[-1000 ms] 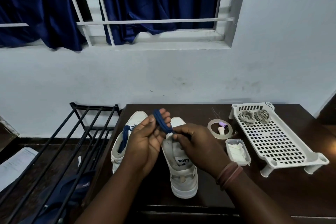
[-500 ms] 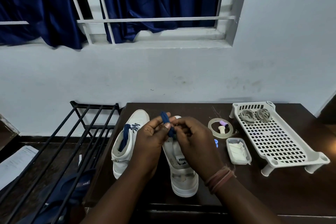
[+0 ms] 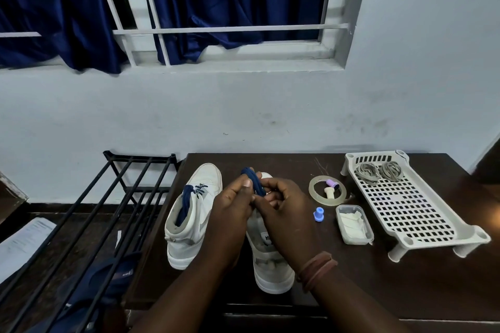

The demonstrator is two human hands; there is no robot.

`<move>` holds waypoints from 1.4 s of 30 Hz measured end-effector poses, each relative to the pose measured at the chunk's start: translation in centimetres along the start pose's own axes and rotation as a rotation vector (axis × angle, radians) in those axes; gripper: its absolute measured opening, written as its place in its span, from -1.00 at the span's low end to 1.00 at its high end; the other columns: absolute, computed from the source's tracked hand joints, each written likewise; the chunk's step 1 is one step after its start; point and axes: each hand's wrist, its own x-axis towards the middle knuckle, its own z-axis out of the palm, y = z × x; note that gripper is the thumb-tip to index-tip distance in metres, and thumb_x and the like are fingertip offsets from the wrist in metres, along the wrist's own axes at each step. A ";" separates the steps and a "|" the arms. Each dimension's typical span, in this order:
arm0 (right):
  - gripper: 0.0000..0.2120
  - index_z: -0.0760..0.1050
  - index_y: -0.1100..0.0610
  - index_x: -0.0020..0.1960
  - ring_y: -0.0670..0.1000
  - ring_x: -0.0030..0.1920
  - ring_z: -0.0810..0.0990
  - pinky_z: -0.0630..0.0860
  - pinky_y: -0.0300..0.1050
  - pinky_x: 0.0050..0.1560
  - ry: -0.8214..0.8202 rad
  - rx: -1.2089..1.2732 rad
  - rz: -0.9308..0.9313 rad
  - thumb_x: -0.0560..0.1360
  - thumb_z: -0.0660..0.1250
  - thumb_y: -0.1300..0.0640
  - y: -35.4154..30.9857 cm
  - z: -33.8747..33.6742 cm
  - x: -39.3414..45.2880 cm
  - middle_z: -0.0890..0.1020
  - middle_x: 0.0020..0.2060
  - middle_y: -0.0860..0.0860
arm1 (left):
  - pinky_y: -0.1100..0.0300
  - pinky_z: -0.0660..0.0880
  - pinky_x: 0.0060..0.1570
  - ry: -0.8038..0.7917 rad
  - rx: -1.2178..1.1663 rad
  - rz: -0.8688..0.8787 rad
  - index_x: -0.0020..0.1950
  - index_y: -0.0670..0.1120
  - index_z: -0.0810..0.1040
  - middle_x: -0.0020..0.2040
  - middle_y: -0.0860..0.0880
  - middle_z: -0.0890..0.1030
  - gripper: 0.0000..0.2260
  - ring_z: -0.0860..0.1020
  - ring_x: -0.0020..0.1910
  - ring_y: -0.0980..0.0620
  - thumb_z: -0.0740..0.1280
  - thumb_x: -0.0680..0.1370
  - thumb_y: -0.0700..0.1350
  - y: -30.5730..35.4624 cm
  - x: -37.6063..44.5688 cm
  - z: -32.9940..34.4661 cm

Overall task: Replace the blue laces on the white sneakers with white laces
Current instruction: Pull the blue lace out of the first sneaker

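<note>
Blue lace bundle pinched by left hand & right hand, frame centre; white laces upper right, nearer right hand.

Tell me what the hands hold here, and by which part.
Both hands, left and right, grip a bundled blue lace above the right-hand sneaker; its folded upper end sticks out above the fingers. The exact grip points are hidden.
</note>
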 end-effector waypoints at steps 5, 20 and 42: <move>-0.79 0.65 -0.03 -0.03 -0.09 -0.25 0.61 0.61 -0.01 -0.11 0.065 -0.022 -0.029 0.42 0.47 0.24 0.1 -0.2 0.2 0.64 -0.20 -0.11 | 0.36 0.57 -0.06 -0.042 0.013 0.015 0.17 -0.08 0.60 -0.02 0.02 0.75 -0.72 0.71 0.02 0.12 0.09 0.73 -0.21 -0.1 -0.4 0.7; -0.73 0.56 0.00 -0.09 -0.09 -0.20 0.61 0.55 -0.14 -0.13 -0.110 -0.155 -0.203 0.40 0.43 0.36 0.0 -2.6 1.2 0.63 -0.23 -0.12 | 0.16 0.58 0.18 -0.059 -0.165 -0.221 0.15 -0.23 0.59 0.05 -0.14 0.73 -0.76 0.71 0.03 0.03 0.12 0.70 -0.27 1.6 0.7 -0.4; -0.80 0.50 0.09 -0.03 0.01 -0.24 0.55 0.55 -0.15 -0.18 -0.161 0.178 0.028 0.50 0.40 0.36 -0.2 -5.0 3.2 0.59 -0.21 0.10 | 0.13 0.56 0.24 0.051 0.231 -0.094 0.37 -0.06 0.49 0.18 -0.02 0.65 -0.56 0.65 0.16 0.08 0.50 0.52 -0.14 1.2 1.9 0.2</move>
